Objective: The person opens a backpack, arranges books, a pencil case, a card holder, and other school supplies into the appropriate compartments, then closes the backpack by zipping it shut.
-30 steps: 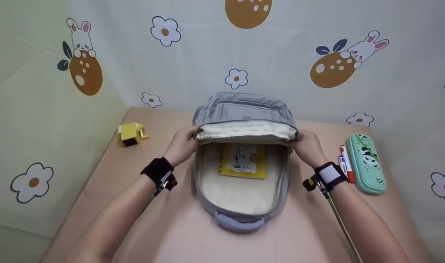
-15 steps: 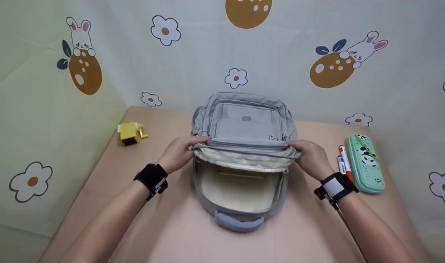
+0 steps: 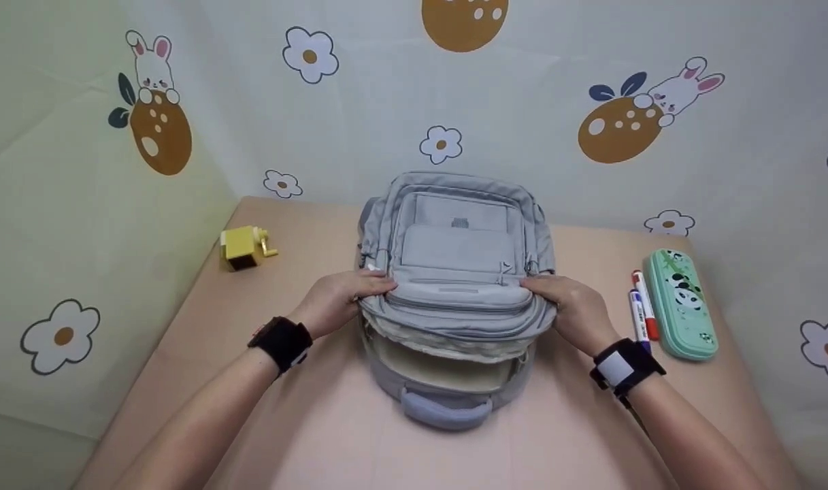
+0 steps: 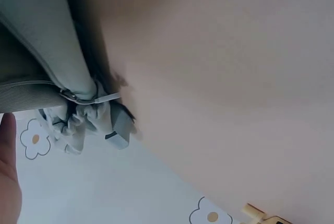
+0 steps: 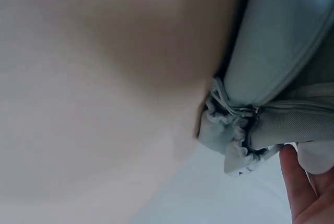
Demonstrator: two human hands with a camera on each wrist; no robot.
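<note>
A grey backpack [image 3: 458, 248] lies on its back, its top handle [image 3: 446, 412] toward me. Its front panel is folded down most of the way, and a strip of cream lining [image 3: 441, 371] shows through the gap. My left hand [image 3: 332, 299] grips the panel's left edge, thumb on top. On the opposite edge my right hand [image 3: 577, 309] holds the panel the same way. In the right wrist view, fingers [image 5: 296, 179] of that hand reach under the grey fabric near a side zipper. The inside of the bag is mostly hidden.
A yellow crank pencil sharpener [image 3: 242, 247] stands at the left of the pink table [image 3: 318, 435]. On the right lie a red marker [image 3: 646, 306], a blue marker [image 3: 637, 313] and a green panda pencil case [image 3: 682, 303]. A patterned cloth [image 3: 522, 102] hangs behind.
Both hands have brought the backpack's front panel down toward me. It now covers the yellow notebook that showed inside, and the opening has narrowed.
</note>
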